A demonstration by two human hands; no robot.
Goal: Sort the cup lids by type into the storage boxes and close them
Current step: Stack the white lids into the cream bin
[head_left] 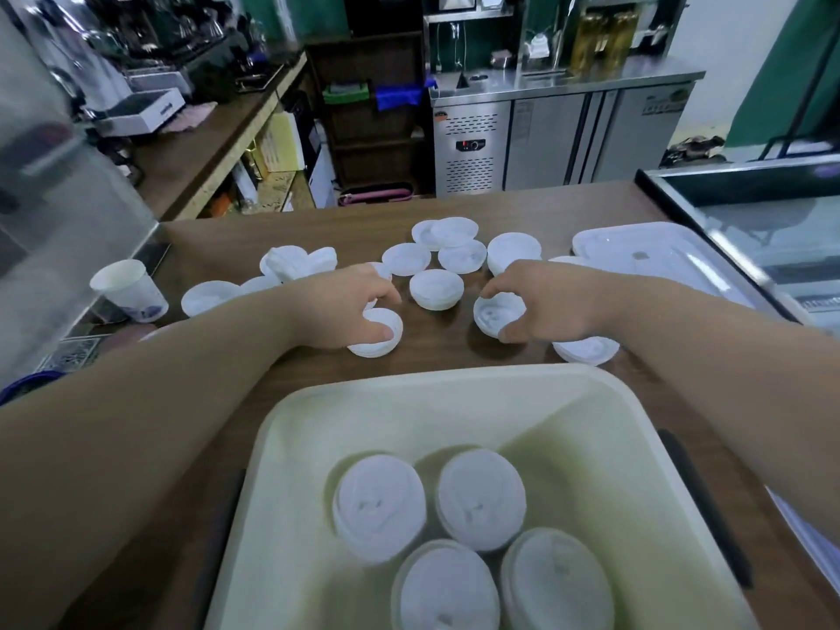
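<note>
Both hands are out over the wooden counter (454,356) at mid-frame, and each one has a lid. The left hand (345,306) curls down on a white cup lid (379,338) just left of centre, thumb pressed on its near edge and fingers hooked over the far rim, so that lid is pinched against the counter. The right hand (550,302) clamps a second white lid (495,313) just right of centre, thumb at the lower edge and fingers over the top rim; this one is tipped up so its hollow underside shows. Between the two hands sits a small stack of lids (436,288), apart from both. More loose lids (459,247) spread across the upper middle of the counter, with a jumbled heap (295,261) further left and one flat lid (586,350) tucked under the right wrist. The open storage box (318,425) fills the bottom of the frame, pale and deep, with four lids (477,500) lying dome-up on its floor. At the right edge, a clear box cover (659,256) lies flat on the counter. A white paper cup (132,291) stands tilted at the left edge.
</note>
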